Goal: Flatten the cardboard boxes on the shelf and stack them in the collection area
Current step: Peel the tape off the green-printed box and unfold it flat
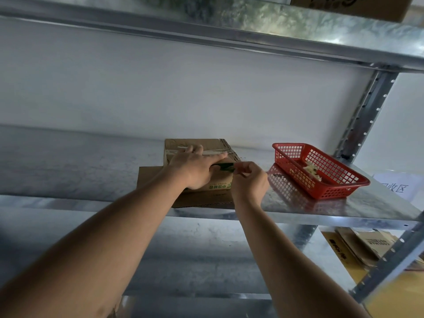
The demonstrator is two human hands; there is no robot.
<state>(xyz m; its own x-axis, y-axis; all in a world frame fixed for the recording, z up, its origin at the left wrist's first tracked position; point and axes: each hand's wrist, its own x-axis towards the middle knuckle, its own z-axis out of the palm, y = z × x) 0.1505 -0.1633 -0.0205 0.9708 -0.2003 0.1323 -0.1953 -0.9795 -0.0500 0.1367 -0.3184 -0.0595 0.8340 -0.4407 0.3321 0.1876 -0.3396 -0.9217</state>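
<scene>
Left hand [195, 167] flat on box [199, 145]; right hand [249, 181] pinches tape [226, 166].

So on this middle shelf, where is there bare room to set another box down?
The widest bare patch is the shelf left of the cardboard box. A narrow gap lies between the box and red basket. Crowded: both hands, left hand and right hand, work at the box.

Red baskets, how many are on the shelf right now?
1. The red basket sits on the metal shelf, to the right of the cardboard box that the left hand presses and the right hand works on. None other shows.
</scene>
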